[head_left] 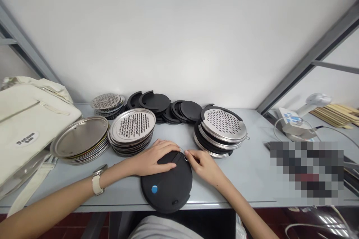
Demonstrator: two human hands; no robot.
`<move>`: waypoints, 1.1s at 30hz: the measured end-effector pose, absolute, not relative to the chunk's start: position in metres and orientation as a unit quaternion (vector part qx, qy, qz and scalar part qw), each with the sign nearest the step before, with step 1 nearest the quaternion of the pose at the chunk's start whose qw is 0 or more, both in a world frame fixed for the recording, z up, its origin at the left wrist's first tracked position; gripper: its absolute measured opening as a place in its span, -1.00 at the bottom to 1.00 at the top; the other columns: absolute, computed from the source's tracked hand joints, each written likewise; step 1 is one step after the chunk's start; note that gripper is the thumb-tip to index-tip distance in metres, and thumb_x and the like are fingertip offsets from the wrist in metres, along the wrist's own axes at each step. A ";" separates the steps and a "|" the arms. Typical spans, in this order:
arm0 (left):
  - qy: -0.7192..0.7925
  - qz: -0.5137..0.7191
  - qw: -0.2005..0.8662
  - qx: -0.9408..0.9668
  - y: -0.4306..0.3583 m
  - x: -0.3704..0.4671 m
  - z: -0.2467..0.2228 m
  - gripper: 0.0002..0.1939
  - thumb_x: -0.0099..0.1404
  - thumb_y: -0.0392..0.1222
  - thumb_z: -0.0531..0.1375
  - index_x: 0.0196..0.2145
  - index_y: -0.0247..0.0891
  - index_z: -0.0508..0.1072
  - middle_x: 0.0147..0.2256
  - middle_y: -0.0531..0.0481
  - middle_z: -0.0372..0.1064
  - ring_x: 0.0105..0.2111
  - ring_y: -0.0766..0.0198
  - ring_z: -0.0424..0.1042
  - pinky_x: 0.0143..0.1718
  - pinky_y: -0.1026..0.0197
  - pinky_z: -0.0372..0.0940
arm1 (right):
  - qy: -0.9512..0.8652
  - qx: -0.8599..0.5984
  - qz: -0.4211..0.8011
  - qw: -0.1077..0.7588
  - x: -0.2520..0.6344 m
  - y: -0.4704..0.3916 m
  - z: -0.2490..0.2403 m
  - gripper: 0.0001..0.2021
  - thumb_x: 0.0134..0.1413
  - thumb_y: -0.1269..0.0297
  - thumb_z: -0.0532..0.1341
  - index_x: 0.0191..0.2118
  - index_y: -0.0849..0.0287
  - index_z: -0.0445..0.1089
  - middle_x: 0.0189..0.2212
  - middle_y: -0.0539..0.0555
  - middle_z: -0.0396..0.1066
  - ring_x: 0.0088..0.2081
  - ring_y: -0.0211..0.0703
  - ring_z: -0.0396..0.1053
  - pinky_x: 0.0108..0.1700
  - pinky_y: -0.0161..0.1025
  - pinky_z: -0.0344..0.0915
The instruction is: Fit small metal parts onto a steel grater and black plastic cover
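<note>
A black round disc [169, 185] with a blue dot sticker lies near the front edge of the table, slightly overhanging it. My left hand [157, 158] lies across the disc's upper left, gripping it with the thumb on its face and the fingers reaching the top edge. At the disc's upper right edge, a thin metal ring [185, 158] is pinched between the thumb and finger of my right hand [204, 166]. The fingertips partly hide the ring. Just behind, to the right, stands a stack of round graters in black holders [223, 124].
Left of my hands are stacked metal grater discs [133, 127] and plain metal plates [84, 136]. Black round holders [154, 101] and small grater plates [106, 101] lie along the wall. A cream bag [30, 119] sits far left; a white scanner on a stand [316, 101] is right.
</note>
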State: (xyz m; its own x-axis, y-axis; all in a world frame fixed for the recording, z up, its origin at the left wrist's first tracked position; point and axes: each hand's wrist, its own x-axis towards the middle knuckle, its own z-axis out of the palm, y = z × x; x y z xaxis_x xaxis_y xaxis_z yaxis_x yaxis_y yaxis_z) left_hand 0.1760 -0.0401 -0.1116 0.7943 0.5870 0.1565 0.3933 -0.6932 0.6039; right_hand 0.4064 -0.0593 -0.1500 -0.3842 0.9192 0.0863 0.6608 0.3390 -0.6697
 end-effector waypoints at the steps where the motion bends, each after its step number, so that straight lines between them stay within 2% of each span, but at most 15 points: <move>1: 0.271 0.166 0.284 0.905 -0.040 0.176 -0.111 -0.50 0.28 -0.06 0.22 0.14 -0.13 0.24 0.08 -0.07 0.26 0.09 0.06 0.20 0.15 0.05 0.05 | -0.785 -0.506 0.272 0.232 0.406 -0.059 -0.151 -0.58 0.31 0.15 -0.06 -0.58 0.15 -0.01 -0.68 -0.12 -0.05 -0.61 -0.33 -0.05 -0.50 -0.29 -0.14; 4: 0.271 0.163 0.285 0.905 -0.040 0.176 -0.112 -0.36 0.15 0.01 0.32 0.13 -0.13 0.23 0.08 -0.08 0.26 0.09 0.03 0.20 0.15 0.04 0.06 | -0.785 -0.510 0.259 0.239 0.406 -0.059 -0.151 -0.59 0.28 0.18 -0.02 -0.60 0.15 -0.05 -0.69 -0.12 -0.10 -0.62 -0.34 -0.09 -0.52 -0.29 -0.15; 11: 0.280 0.169 0.287 0.900 -0.041 0.175 -0.113 -0.49 0.26 -0.05 0.24 0.12 -0.13 0.25 0.07 -0.06 0.27 0.08 0.08 0.22 0.15 0.07 0.07 | -0.776 -0.502 0.258 0.282 0.405 -0.061 -0.152 -0.70 0.18 0.33 0.03 -0.54 0.12 -0.07 -0.65 -0.14 -0.07 -0.60 -0.35 -0.04 -0.52 -0.33 -0.09; 17: 0.282 0.171 0.292 0.898 -0.040 0.175 -0.114 -0.49 0.25 -0.07 0.25 0.12 -0.13 0.26 0.07 -0.06 0.27 0.09 0.08 0.21 0.16 0.07 0.07 | -0.787 -0.493 0.225 0.295 0.407 -0.060 -0.154 -0.63 0.29 0.25 -0.02 -0.55 0.12 -0.11 -0.66 -0.13 -0.10 -0.60 -0.31 -0.07 -0.49 -0.29 -0.09; 22: 0.281 0.173 0.293 0.897 -0.040 0.175 -0.114 -0.50 0.25 -0.06 0.25 0.11 -0.13 0.27 0.07 -0.07 0.28 0.10 0.07 0.22 0.16 0.06 0.08 | -0.799 -0.462 0.173 0.344 0.404 -0.061 -0.150 -0.73 0.33 0.30 -0.08 -0.45 0.10 -0.04 -0.53 -0.06 0.06 -0.47 -0.23 0.10 -0.38 -0.27 0.04; 28: 0.274 0.178 0.301 0.896 -0.039 0.176 -0.114 -0.51 0.24 -0.08 0.26 0.10 -0.12 0.27 0.06 -0.05 0.28 0.09 0.10 0.21 0.17 0.07 0.06 | -0.808 -0.465 0.183 0.311 0.403 -0.063 -0.146 -0.91 0.31 0.31 -0.01 -0.29 0.12 0.10 -0.43 0.00 0.19 -0.38 -0.16 0.20 -0.30 -0.24 0.14; 33: 0.274 0.178 0.302 0.895 -0.039 0.176 -0.114 -0.52 0.25 -0.07 0.26 0.10 -0.12 0.27 0.07 -0.05 0.28 0.10 0.10 0.21 0.17 0.06 0.06 | -0.834 -0.449 0.193 0.258 0.404 -0.062 -0.145 -0.82 0.35 0.31 -0.06 -0.33 0.12 0.15 -0.44 0.01 0.24 -0.35 -0.14 0.24 -0.27 -0.23 0.16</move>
